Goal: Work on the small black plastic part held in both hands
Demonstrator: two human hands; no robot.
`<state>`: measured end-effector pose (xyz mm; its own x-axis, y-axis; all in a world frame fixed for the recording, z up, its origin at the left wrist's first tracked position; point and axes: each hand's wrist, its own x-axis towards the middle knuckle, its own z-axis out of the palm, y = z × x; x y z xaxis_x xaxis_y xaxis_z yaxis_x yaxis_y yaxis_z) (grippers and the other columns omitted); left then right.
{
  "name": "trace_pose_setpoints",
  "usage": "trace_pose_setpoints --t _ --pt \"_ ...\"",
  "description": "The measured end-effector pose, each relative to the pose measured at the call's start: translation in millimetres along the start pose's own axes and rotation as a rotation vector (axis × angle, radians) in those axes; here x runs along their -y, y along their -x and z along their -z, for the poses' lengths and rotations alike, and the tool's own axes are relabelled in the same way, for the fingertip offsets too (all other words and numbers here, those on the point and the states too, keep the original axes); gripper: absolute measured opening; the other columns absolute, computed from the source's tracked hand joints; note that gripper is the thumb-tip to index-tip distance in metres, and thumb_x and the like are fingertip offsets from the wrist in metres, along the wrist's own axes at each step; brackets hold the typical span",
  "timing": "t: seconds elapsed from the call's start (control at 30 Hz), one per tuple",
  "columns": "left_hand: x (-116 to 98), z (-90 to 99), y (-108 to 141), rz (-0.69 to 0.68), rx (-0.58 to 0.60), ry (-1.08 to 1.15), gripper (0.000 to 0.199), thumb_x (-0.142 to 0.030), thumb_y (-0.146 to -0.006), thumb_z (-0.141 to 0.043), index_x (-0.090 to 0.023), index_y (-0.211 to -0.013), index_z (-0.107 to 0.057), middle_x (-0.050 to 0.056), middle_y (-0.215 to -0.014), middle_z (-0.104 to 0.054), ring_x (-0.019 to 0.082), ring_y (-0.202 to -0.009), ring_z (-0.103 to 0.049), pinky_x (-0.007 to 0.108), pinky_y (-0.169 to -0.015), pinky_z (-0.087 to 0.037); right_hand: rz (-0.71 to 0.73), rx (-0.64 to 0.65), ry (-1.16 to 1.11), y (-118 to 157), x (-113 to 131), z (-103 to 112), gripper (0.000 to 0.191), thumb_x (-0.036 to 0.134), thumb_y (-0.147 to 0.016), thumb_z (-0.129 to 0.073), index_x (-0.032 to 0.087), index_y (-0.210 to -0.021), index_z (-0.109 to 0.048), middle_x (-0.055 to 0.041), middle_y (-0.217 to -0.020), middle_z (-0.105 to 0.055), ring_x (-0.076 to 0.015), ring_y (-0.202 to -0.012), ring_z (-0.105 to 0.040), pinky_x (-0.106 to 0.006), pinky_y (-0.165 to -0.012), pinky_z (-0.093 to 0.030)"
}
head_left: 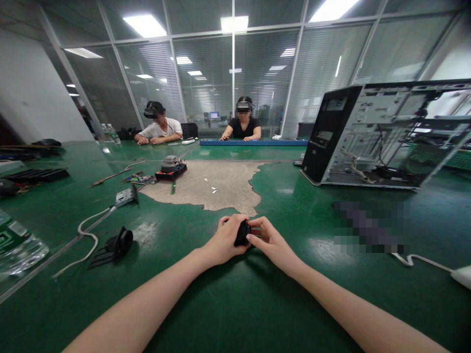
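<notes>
Just in front of me, near the middle of the green table, a small black block-like part is held between both hands. My left hand wraps round it from the left, with the fingers over its far side. From the right, my right hand pinches its edge between thumb and fingertips. Fingers cover much of the part, so its exact kind does not show. Beyond the hands lies a bare, ragged-edged beige patch of the tabletop.
An opened black computer case stands at the right. To the left are a black plastic piece, a metal bracket, a white cable, a heatsink fan and a water bottle. Two people sit across the table.
</notes>
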<state>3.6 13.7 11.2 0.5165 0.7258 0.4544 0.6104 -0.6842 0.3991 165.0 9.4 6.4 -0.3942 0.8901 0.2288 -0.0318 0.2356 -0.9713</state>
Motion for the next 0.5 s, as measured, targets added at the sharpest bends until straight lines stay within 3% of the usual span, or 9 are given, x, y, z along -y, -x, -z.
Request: trace_pose_setpoints --t 0.17,0.5 --pt "-1.4 1.1 0.3 0.007 0.005 0.006 0.053 -0.021 -0.066 -0.058 -0.025 -0.112 -0.03 0.004 -0.108 -0.048 0.02 -0.103 -0.045 0.038 -0.091 -0.025 -0.047 0.002 0.03 -0.6 3.1 0.2 0.029 0.033 -0.071 -0.058 0.021 -0.095 -0.045 -0.0041 -0.097 -0.052 -0.0165 -0.089 -0.054 -0.034 -0.077 -0.046" --pt "1.8 -1.4 1.1 -0.004 -0.009 -0.01 0.055 -0.022 -0.067 -0.058 -0.024 -0.113 -0.029 0.005 -0.111 -0.046 0.019 -0.104 -0.044 0.037 -0.092 -0.025 -0.006 0.004 -0.012 0.0 -0.9 0.5 0.019 0.029 -0.075 -0.055 0.021 -0.088 -0.045 -0.0012 -0.089 -0.051 -0.0146 -0.086 -0.054 -0.031 -0.073 -0.047"
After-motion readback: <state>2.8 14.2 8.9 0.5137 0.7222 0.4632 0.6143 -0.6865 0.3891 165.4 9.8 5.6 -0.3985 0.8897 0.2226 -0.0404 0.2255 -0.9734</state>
